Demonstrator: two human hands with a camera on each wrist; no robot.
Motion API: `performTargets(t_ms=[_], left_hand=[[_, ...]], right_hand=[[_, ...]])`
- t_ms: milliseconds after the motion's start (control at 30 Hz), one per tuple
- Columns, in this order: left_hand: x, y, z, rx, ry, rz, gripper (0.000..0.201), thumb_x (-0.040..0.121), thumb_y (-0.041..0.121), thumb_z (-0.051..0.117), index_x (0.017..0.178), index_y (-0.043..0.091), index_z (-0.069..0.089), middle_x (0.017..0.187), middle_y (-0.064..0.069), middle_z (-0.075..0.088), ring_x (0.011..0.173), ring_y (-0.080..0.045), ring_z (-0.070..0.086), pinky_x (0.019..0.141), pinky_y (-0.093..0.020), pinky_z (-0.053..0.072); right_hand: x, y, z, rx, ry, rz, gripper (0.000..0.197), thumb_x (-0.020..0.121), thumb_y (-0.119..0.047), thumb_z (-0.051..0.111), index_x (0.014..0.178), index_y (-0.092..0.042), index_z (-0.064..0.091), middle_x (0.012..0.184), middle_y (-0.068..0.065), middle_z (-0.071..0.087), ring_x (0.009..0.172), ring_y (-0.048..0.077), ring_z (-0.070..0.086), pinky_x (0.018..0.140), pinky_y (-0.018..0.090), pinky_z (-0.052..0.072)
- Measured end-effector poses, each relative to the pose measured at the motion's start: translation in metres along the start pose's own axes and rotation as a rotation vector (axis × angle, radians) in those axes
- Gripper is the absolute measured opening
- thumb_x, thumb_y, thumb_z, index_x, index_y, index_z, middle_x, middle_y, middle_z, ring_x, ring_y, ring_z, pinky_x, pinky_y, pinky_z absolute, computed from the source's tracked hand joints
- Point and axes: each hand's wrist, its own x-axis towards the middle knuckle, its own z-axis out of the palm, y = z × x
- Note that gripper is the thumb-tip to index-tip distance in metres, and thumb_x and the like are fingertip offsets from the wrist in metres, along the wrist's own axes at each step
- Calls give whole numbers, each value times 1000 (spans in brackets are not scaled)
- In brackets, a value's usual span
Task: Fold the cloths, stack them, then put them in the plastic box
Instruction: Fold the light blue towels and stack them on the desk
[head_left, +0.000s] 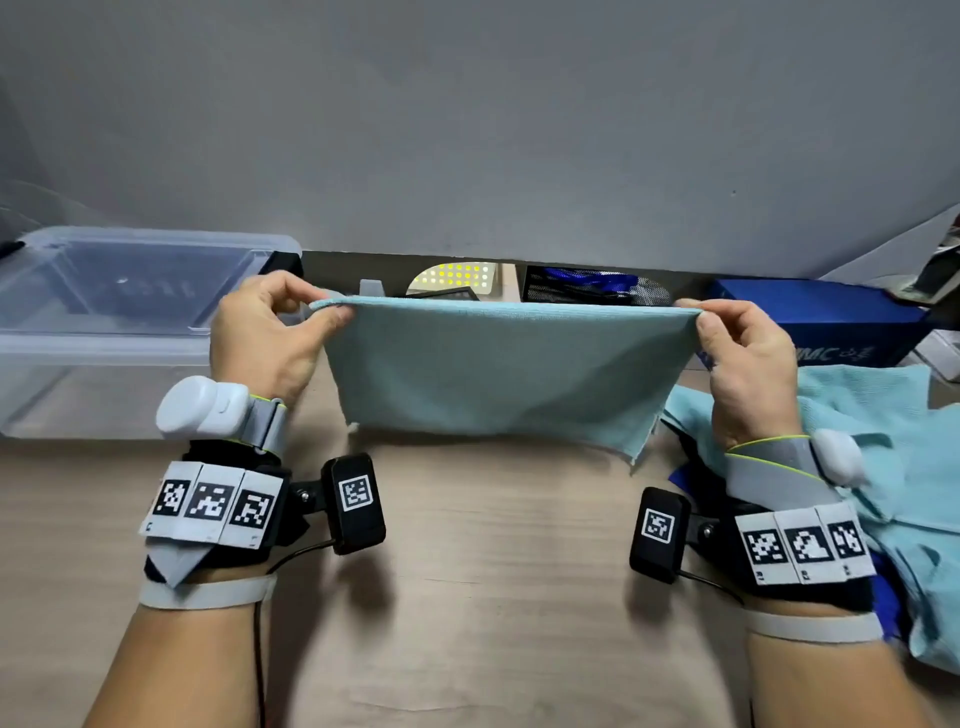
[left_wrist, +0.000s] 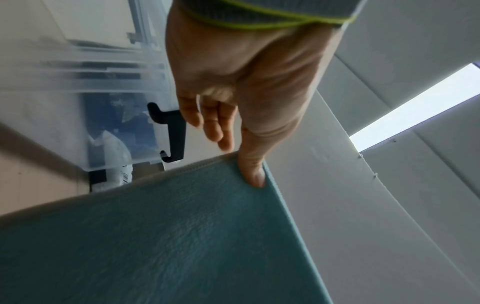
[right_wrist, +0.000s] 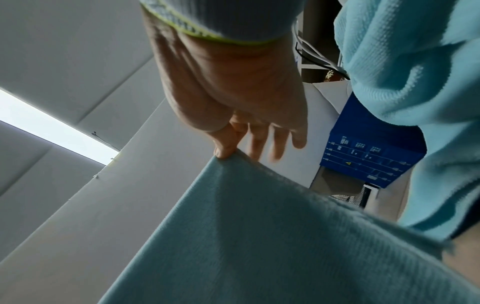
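A light teal cloth (head_left: 506, 374) hangs stretched above the wooden table (head_left: 493, 571), doubled over so its top edge is a fold. My left hand (head_left: 270, 338) pinches its upper left corner between thumb and forefinger. My right hand (head_left: 743, 358) pinches the upper right corner the same way. The left wrist view shows my left thumb (left_wrist: 252, 168) pressed on the cloth (left_wrist: 168, 236). Seen from the right wrist, my right thumb (right_wrist: 223, 148) grips the cloth (right_wrist: 259, 236). The clear plastic box (head_left: 119, 332) stands at the left with its lid on.
A heap of more teal cloths (head_left: 893, 499) lies at the right, with something dark blue under it. A blue carton (head_left: 815, 317) and a black mesh holder (head_left: 592, 286) stand along the grey back wall.
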Motion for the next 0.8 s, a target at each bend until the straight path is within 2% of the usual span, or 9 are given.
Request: performTargets(t_ms=[33, 100, 167, 200, 300, 433, 567, 700, 800], left_hand=[[2, 0, 0, -35, -29, 0, 14, 74, 35, 76, 71, 33, 63, 89, 14, 67, 83, -6, 63, 79, -25, 47], [3, 3, 3, -161, -72, -19, 19, 83, 30, 72, 75, 27, 55, 74, 9, 56, 67, -2, 54, 70, -21, 42], [4, 4, 10, -264, -41, -40, 17, 87, 28, 68, 77, 26, 54, 64, 7, 37, 59, -4, 36, 62, -22, 33], [4, 3, 13, -276, -20, -51, 17, 88, 27, 68, 77, 26, 55, 63, 9, 36, 59, -3, 34, 61, -19, 32], [2, -6, 25, -287, -10, -143, 16, 91, 21, 66, 79, 24, 56, 56, 15, 45, 54, 2, 37, 57, -13, 33], [3, -25, 36, -270, -44, -275, 22, 91, 36, 64, 74, 22, 62, 72, 4, 59, 74, -14, 51, 73, -31, 41], [-1, -23, 44, -225, -46, -421, 23, 92, 35, 63, 73, 22, 62, 75, 5, 62, 77, -14, 55, 74, -27, 44], [-12, 4, 57, -541, -74, -584, 17, 89, 28, 68, 77, 16, 65, 70, 0, 68, 63, -15, 63, 66, -27, 52], [-26, 32, 72, -561, -246, -514, 26, 90, 29, 66, 69, 20, 55, 59, 3, 56, 43, -6, 51, 51, -22, 42]], right_hand=[[0, 0, 1, 28, 5, 8, 17, 96, -9, 54, 91, -22, 63, 82, -5, 64, 71, 1, 55, 72, 21, 45], [0, -1, 4, 76, 35, 26, 14, 97, -10, 54, 93, -20, 63, 71, -10, 61, 63, -1, 52, 68, 22, 44], [1, -1, 4, 103, 54, 31, 12, 96, -13, 57, 95, -20, 66, 69, -12, 64, 65, 3, 55, 69, 26, 47], [0, 1, 4, 108, 58, 41, 11, 95, -15, 59, 95, -21, 69, 71, -10, 66, 68, 6, 57, 70, 29, 48], [0, 14, 4, 99, 74, 115, 8, 90, -20, 67, 89, -21, 75, 78, -5, 71, 76, 12, 61, 77, 34, 52], [2, 35, 7, -35, 61, 226, 17, 88, -32, 68, 76, -20, 70, 78, 0, 69, 77, 17, 59, 79, 43, 51], [0, 35, 9, -21, 53, 353, 30, 81, -41, 67, 69, -15, 69, 83, 11, 67, 79, 22, 58, 76, 43, 51], [-9, 17, 27, 246, 39, 406, 22, 94, -20, 62, 76, -9, 66, 77, 10, 63, 74, 21, 57, 72, 36, 50], [-21, -3, 52, 200, -29, 269, 16, 94, -21, 61, 85, -8, 66, 80, 6, 59, 77, 13, 52, 74, 30, 46]])
